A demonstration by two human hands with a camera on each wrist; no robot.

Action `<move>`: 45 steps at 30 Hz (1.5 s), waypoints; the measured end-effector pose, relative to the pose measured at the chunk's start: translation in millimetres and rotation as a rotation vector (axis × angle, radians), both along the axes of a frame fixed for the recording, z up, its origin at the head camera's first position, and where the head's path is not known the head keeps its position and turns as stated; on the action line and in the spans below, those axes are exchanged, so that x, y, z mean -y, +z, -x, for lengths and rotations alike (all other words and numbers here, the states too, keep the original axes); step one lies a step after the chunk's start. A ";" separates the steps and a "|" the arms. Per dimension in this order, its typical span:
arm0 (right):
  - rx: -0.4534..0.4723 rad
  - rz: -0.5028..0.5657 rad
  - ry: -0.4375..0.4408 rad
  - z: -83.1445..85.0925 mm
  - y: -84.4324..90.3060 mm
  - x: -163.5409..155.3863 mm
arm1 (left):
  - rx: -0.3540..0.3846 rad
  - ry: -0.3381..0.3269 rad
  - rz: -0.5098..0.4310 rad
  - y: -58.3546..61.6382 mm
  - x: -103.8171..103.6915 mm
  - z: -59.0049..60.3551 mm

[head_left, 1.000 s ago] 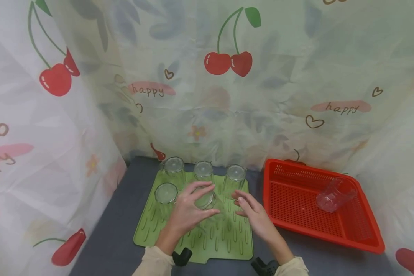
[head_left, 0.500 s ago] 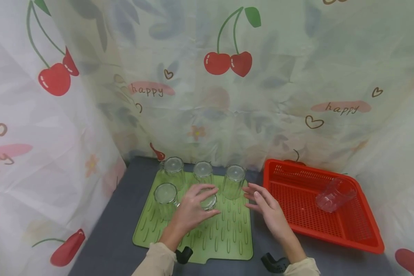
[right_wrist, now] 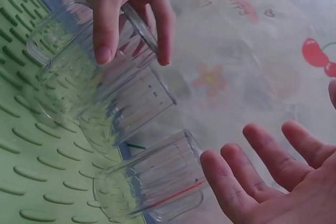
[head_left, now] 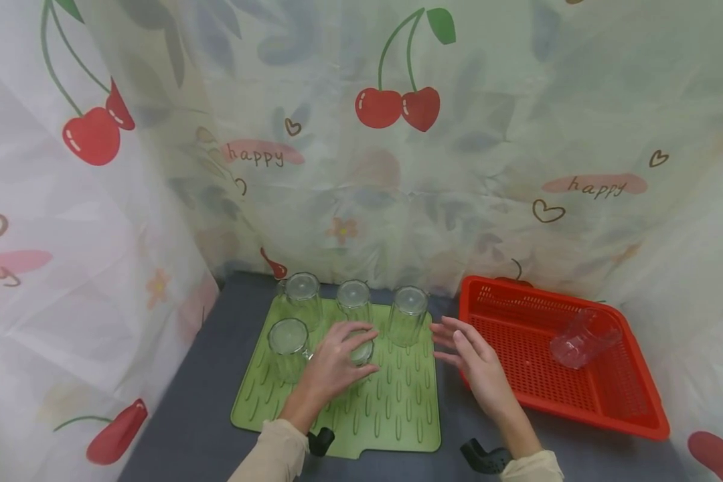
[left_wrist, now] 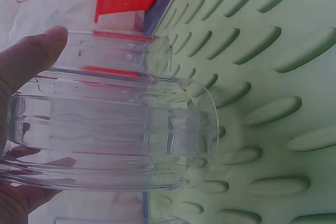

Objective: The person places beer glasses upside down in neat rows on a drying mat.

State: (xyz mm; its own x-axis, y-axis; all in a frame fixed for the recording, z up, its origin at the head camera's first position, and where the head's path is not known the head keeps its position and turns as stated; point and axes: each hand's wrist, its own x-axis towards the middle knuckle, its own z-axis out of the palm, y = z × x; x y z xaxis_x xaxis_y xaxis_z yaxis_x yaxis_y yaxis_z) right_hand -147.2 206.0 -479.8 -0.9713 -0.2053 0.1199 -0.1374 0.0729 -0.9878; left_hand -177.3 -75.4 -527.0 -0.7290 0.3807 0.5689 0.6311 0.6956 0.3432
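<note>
My left hand (head_left: 330,367) holds an upside-down glass mug (head_left: 363,353) by its base, thumb on one side and fingers on the other. In the left wrist view this clear mug (left_wrist: 105,129) has its rim down at the green ridged draining mat (left_wrist: 273,129); whether the rim touches is hard to tell. To the right, between mat and basket, my right hand (head_left: 478,365) hangs with relaxed, spread fingers and holds nothing. Several more glass mugs stand inverted on the mat, including one at front left (head_left: 289,345) and one at back right (head_left: 408,314).
A red perforated basket (head_left: 512,355) stands right of the mat, with one clear glass vessel (head_left: 584,338) lying tilted inside. A dark grey cloth (head_left: 187,415) covers the table. Cherry-patterned curtains (head_left: 397,201) enclose the back and sides.
My right hand has drawn back to the right, away from the mug and toward the basket. The left hand stays at the mug's base, almost in place.
</note>
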 end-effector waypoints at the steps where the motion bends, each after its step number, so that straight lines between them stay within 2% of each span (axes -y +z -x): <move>1: 0.001 0.000 -0.001 0.0 0.0 -0.1 | 0.004 0.002 -0.003 -0.6 0.1 0.4; 15: 0.033 0.046 -0.006 -1.0 1.5 -0.4 | 0.137 0.047 -0.002 -7.4 0.8 2.2; 23: 0.025 0.105 0.011 -1.0 3.7 -4.8 | 0.307 0.080 -0.010 -8.4 -4.4 3.9; 27: 0.022 0.110 0.012 -1.5 6.0 -8.1 | 0.349 0.100 -0.006 -7.8 -5.8 4.7; 32: 0.009 0.072 -0.011 -1.9 9.5 -16.1 | 0.329 0.126 0.027 -7.1 -5.5 4.9; 37: -0.026 -0.058 -0.094 -3.2 14.0 -27.9 | 0.280 0.159 0.085 -6.4 -5.1 3.3; 40: -0.017 -0.142 -0.151 -4.7 17.2 -33.6 | 0.269 0.168 0.103 -4.3 -5.4 0.9; 45: -0.002 -0.198 -0.177 -7.1 21.5 -38.9 | 0.219 0.161 0.103 1.4 -5.7 -2.8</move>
